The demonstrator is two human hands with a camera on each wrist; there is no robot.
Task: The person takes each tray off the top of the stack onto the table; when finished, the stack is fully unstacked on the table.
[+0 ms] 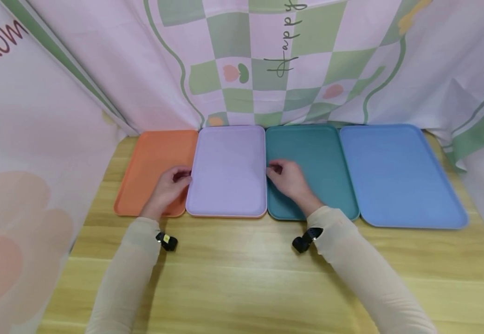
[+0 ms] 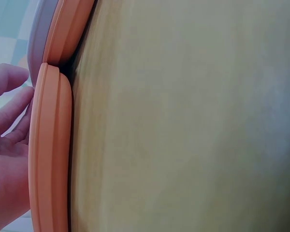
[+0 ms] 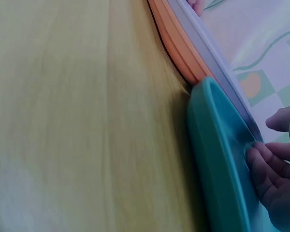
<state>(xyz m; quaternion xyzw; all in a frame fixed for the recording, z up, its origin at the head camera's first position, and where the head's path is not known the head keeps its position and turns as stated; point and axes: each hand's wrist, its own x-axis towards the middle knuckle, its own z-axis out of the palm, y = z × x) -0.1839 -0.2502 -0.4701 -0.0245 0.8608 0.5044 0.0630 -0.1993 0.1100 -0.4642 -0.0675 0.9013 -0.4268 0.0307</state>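
Note:
A lavender tray [image 1: 227,171] lies on top of an orange tray, whose rim [image 3: 179,48] shows beneath it. My left hand [image 1: 168,185] reaches over a second orange tray [image 1: 158,148] and grips the lavender tray's left edge, fingers curled. At the right edge, the curled fingers of my right hand [image 1: 289,178] hold the same lavender tray, above the teal tray [image 1: 308,144]. In the right wrist view, the right thumb looks slightly apart from the rim. The fingertips under the edges are partly hidden.
A blue tray [image 1: 400,181] lies at the right end of the row. All the trays stand on a wood-grain table [image 1: 233,278], side by side along its back edge. A patterned curtain [image 1: 267,93] hangs right behind them.

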